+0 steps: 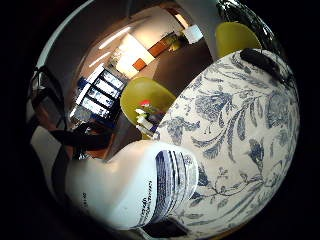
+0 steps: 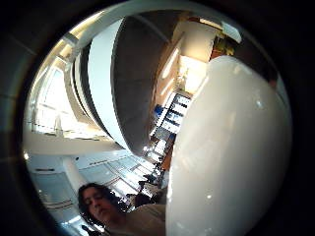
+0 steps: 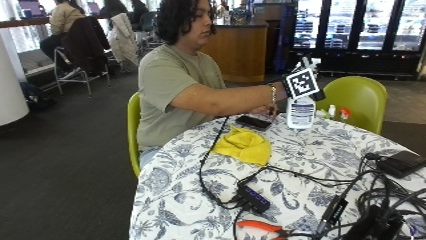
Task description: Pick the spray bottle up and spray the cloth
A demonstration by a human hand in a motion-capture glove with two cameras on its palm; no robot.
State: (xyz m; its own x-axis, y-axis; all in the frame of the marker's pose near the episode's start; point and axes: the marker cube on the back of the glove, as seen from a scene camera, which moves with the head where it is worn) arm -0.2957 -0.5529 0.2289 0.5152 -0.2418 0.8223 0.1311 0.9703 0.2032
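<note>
A white spray bottle (image 3: 301, 112) with a blue-printed label stands at the far side of the round table, which is covered by a flowered cloth (image 3: 319, 150). My gloved right hand (image 3: 315, 95) grips the bottle's top, fingers curled round the neck. Both palm views are filled by the bottle's body (image 1: 135, 185) (image 2: 231, 157), close against the palm. A crumpled yellow cloth (image 3: 245, 145) lies on the table nearer the person, a short way from the bottle. I cannot tell whether the bottle's base still touches the table.
A dark phone (image 3: 253, 122) lies by the person's bare left hand (image 3: 265, 111). Cables, a black hub (image 3: 253, 198), orange pliers (image 3: 259, 227) and a black box (image 3: 401, 162) crowd the near and right side. Small bottles (image 3: 336, 112) stand at the far edge before a green chair (image 3: 356, 97).
</note>
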